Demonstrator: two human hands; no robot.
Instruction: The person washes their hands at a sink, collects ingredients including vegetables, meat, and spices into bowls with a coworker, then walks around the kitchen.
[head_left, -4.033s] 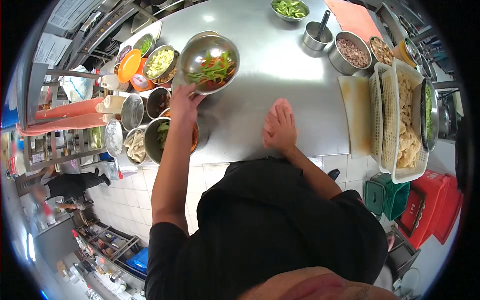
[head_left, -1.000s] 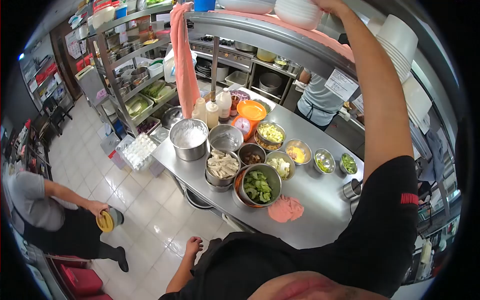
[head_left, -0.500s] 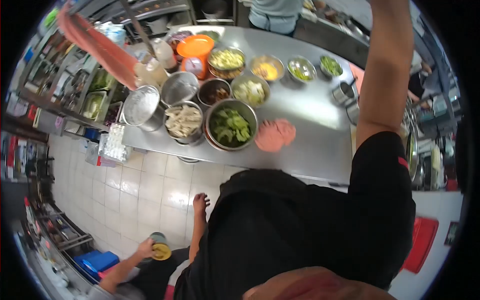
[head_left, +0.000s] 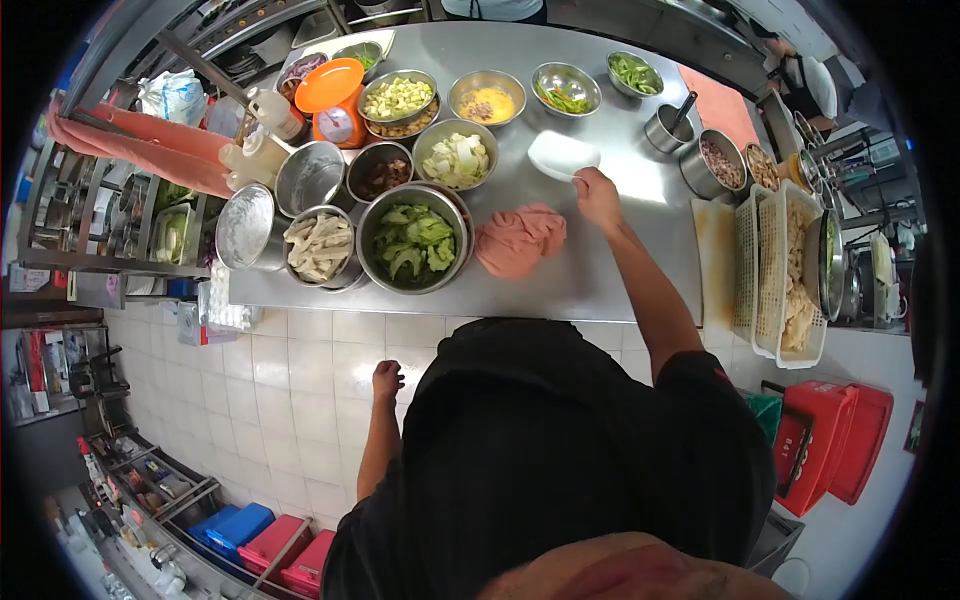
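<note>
My right hand [head_left: 599, 199] grips the rim of a white dish [head_left: 562, 155] and holds it over the steel table. Left of that hand lies a crumpled pink cloth [head_left: 520, 240]. Beyond the dish is a metal bowl of sliced green vegetables [head_left: 566, 90]. My left hand [head_left: 388, 380] hangs low at my side over the tiled floor, its fingers loosely curled and apart, with nothing visible in it. Nearest to it on the table stands a steel bowl of chopped leafy greens [head_left: 414, 243].
Bowls of cut food crowd the table's left half, beside an orange scale [head_left: 338, 122]. At the right stand steel pots [head_left: 712, 165], a cutting board [head_left: 713, 262] and a white basket [head_left: 768, 275]. A red cooler [head_left: 815, 445] sits on the floor. People stand beyond the table.
My right arm has come down from its raised reach, and its hand now shows over the table with a white dish. The person with the cup at lower left has left the view.
</note>
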